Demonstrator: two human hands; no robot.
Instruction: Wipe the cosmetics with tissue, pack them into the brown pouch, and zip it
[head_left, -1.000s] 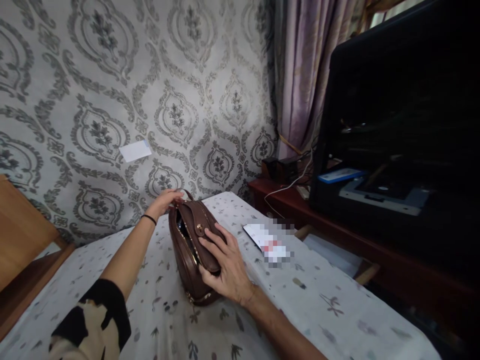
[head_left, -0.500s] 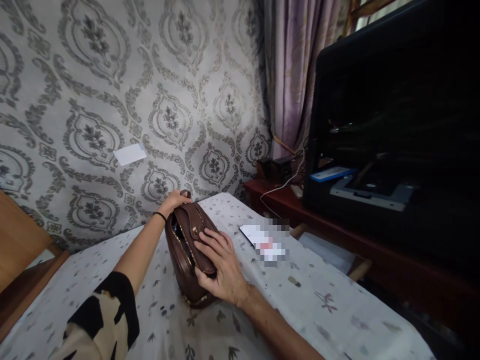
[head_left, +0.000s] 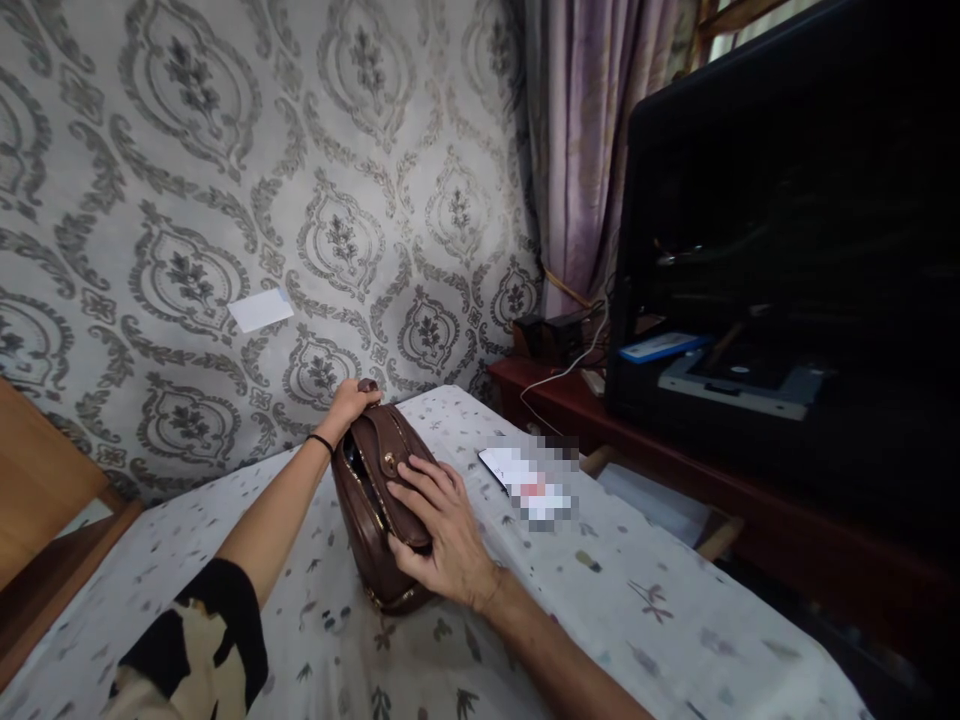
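Note:
A brown leather handbag (head_left: 367,535) lies lengthwise on the patterned sheet. Its gold zip is partly undone, leaving a dark gap along one side, and a flap with a small gold clasp covers the top. At the bag's far end my left hand (head_left: 351,404) is closed on it beside a short brown strap loop (head_left: 368,386); the fingertips are partly hidden. My right hand (head_left: 442,525) grips the flap at the near end, fingers across the top and thumb at the zip edge.
To the right of the bag lies a phone (head_left: 510,475), partly blurred out. A large dark television (head_left: 750,220) stands on a reddish wooden stand (head_left: 540,400) with a white cable (head_left: 562,372). Wooden furniture (head_left: 45,480) is at left, and patterned wallpaper (head_left: 262,150) behind.
My left hand and forearm have shifted slightly at the bag's far end, and the strap loop shows a little differently. My right hand and the bag have stayed put.

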